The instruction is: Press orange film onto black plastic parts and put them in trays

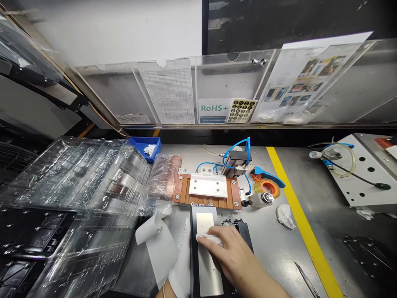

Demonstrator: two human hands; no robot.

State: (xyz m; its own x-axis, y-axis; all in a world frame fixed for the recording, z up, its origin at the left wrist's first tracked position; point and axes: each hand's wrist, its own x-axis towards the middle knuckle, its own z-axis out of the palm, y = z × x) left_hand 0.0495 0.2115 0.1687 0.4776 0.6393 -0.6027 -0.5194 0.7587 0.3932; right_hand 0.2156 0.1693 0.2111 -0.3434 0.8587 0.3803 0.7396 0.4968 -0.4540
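A long black panel (194, 252) with a shiny silver plate (209, 275) along its face lies in front of me. My left hand (181, 265), in a white glove, holds the panel along its left edge; part of the fingers is hidden. Bare and closed, my right hand (232, 250) pinches a folded white cloth (214, 238) and presses it on the silver plate. Black moulded parts (243, 231) show partly behind the right hand. Curled white paper (158, 240) lies left of my gloved hand.
A brown fixture (182, 192) with a pneumatic cylinder (237, 159) stands ahead. Clear plastic trays (83, 178) are stacked left, near a blue bin (145, 145). Rightward are a tape roll (269, 188), a metal-topped bottle (263, 200), tweezers (305, 279) and a white machine (362, 174).
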